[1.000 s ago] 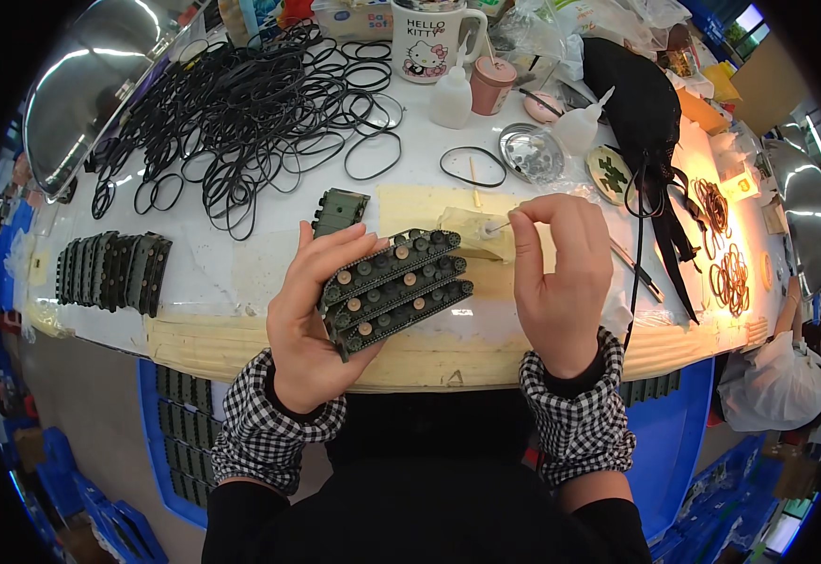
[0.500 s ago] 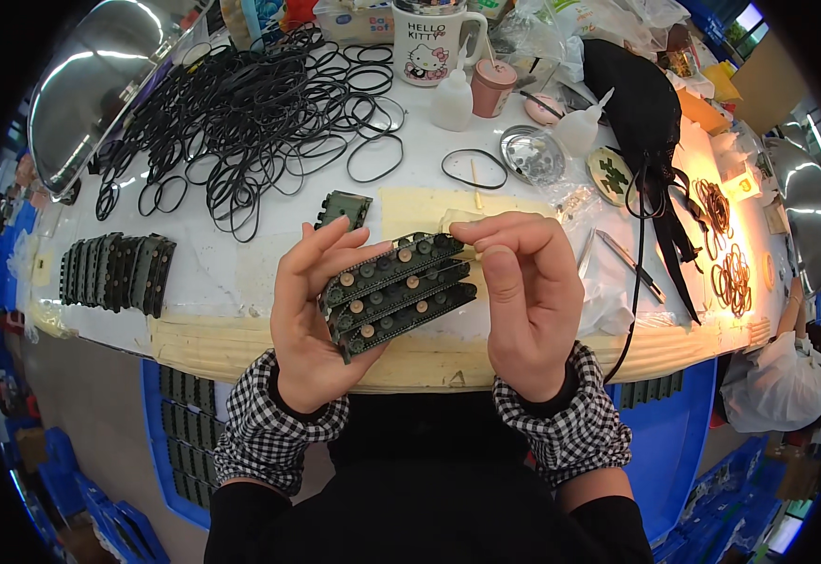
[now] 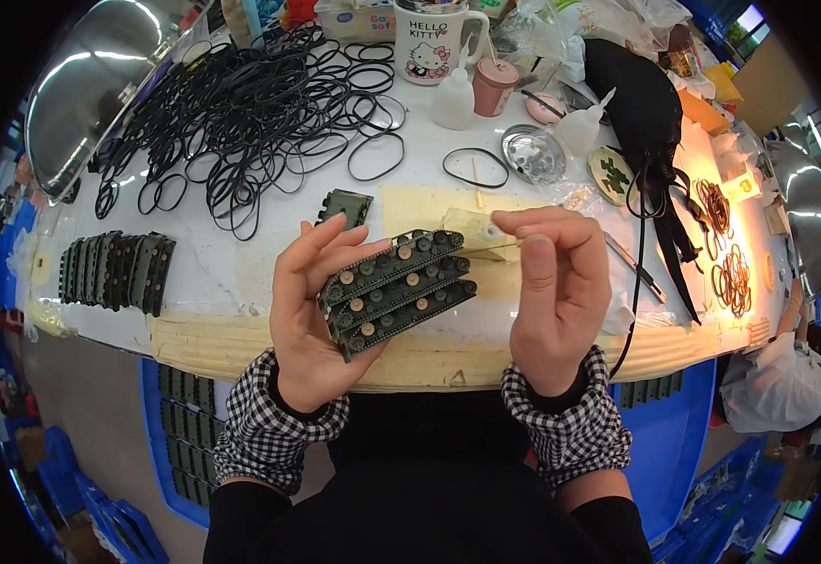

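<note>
While the L hand (image 3: pixel 312 343) grips three dk green toothed pcs (image 3: pixel 387 295) in a fan at frame ctr, the R hand (image 3: pixel 563 305), ctr-right, pinches a thin needle-like rod (image 3: pixel 497 248) in a narrow fingertip grip, rod angled twd the top pc; contact can't be told. Long axes of held pcs run lower left to upper right, at a shallow tilt, free ends pointing right, wheeled faces twd viewer. Tan discs (image 3: pixel 412 279) show on all three; this set is judged partway, though what the dark wheels lack, if anything, is unclear. Just above: one loose green pc (image 3: pixel 347 207). Ctr-left: row of similar pcs (image 3: pixel 114 273), the end one w/ discs, perhaps done. Upper left: black loops (image 3: pixel 269 127). Lower left: blue tray (image 3: pixel 156 442) w/ more green pcs (image 3: pixel 188 421).
</note>
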Motion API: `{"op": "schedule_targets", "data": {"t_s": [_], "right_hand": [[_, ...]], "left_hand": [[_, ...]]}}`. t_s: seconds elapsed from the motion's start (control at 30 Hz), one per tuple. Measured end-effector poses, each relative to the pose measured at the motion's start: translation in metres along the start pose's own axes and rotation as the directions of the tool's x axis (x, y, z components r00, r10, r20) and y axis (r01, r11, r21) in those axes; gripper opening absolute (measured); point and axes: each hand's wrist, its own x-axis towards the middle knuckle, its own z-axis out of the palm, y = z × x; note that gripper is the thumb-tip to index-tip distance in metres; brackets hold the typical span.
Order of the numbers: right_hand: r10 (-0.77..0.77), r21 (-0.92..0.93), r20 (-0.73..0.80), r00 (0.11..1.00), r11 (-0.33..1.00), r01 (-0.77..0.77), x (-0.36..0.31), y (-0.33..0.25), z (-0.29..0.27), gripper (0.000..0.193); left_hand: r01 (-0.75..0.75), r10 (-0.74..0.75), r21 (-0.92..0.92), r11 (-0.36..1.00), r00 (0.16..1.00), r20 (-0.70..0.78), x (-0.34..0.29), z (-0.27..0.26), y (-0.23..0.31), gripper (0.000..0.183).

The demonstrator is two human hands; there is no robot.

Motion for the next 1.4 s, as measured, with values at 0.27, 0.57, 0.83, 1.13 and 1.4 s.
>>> {"op": "schedule_targets", "data": {"t_s": [0.27,0.57,0.83,1.13,1.4], "right_hand": [[-0.301,-0.731,0.208,0.931,0.584,0.353,0.016,0.008,-0.026,0.012],[0.022,0.064,0.137,0.990,0.998,-0.031,-0.008,-0.003,0.002,0.007],[-0.019,0.018,0.157,0.987,1.000,0.017,-0.009,0.002,0.005,0.006],[0.006,0.014,0.028,1.000,1.000,-0.007,-0.006,-0.002,0.001,0.004],[-0.326,-0.729,0.220,0.919,0.571,0.377,0.016,0.010,-0.022,0.015]], "left_hand": [[0.013,-0.016,-0.092,0.996,0.999,-0.034,0.003,0.006,0.001,0.088],[0.057,-0.068,-0.132,0.990,0.995,-0.079,0.002,0.007,0.002,0.089],[0.019,-0.024,-0.082,0.996,0.998,-0.060,0.002,0.005,0.002,0.088],[0.000,-0.002,-0.051,0.999,0.999,-0.042,0.000,0.003,-0.001,0.087],[0.058,-0.071,-0.134,0.989,0.993,-0.093,-0.001,0.010,0.000,0.086]]}}
